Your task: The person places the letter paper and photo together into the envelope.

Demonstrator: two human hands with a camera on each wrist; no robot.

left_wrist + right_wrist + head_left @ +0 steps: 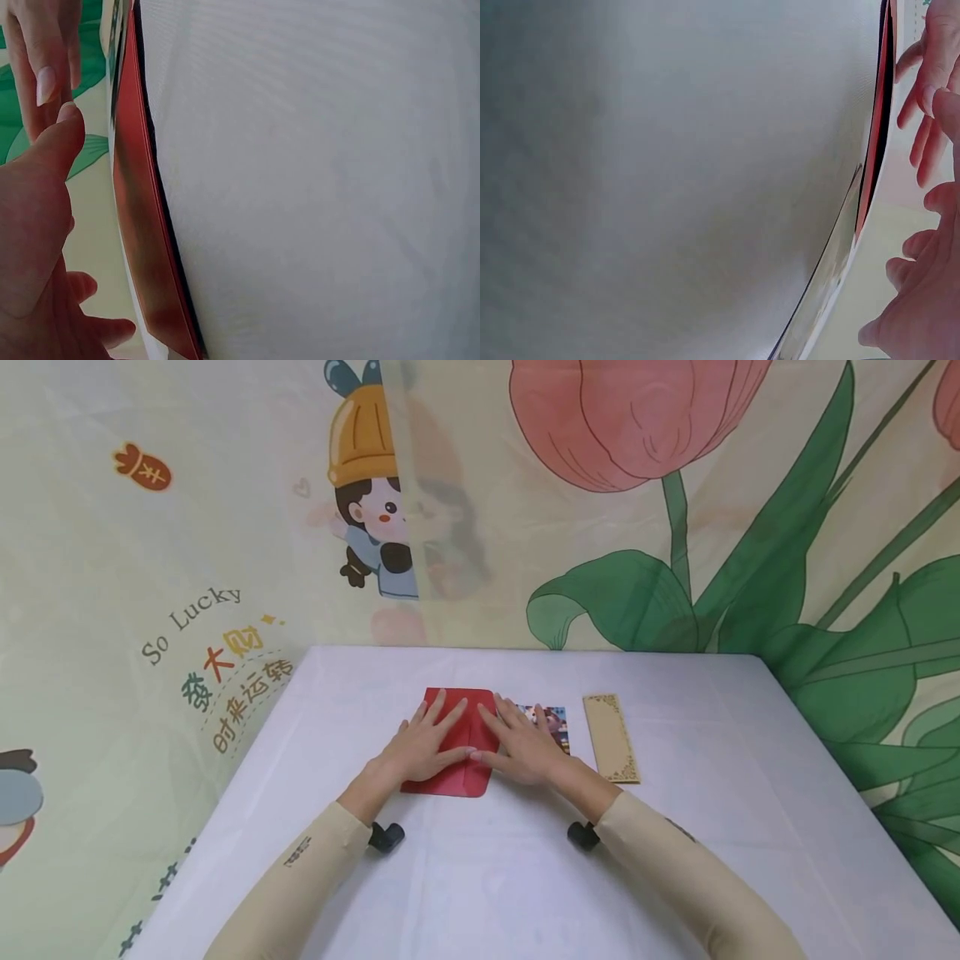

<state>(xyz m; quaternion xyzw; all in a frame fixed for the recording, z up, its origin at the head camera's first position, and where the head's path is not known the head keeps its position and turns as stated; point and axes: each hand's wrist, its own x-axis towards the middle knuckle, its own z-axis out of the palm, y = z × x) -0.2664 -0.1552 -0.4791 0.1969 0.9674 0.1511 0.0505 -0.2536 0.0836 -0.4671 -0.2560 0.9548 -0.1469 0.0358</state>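
- Paper piece (462, 731) of red colour, with rounded corners, lying flat on white table (487, 893), somewhat left of its middle; with one crease line running up it.
- Left hand (420, 750) set upon red paper from lower left side, with fingers straight and spread wide, gripping nothing.
- Right hand (528, 750) coming across from the right side, also with fingers straight and spread, holding nothing; index finger upon red paper near its right edge, outer fingers reaching over picture card (558, 718).
- Thumb tips of both hands meeting above red paper, near its middle.
- Picture card just beside the red paper, to the right, partly hidden under right hand; not possible to tell if really touched by the fingers, perhaps only covered.
- Tan card (611, 739), long and narrow, with golden ornament at its ends, lying farther right, apart from picture card.
- In wrist views, red paper seen only as thin band, nearly from its edge.
- Beige sleeves (300, 877) on both forearms; behind the table, pale cloth (480, 618) with printed pink flower (637, 418) and green leaves.
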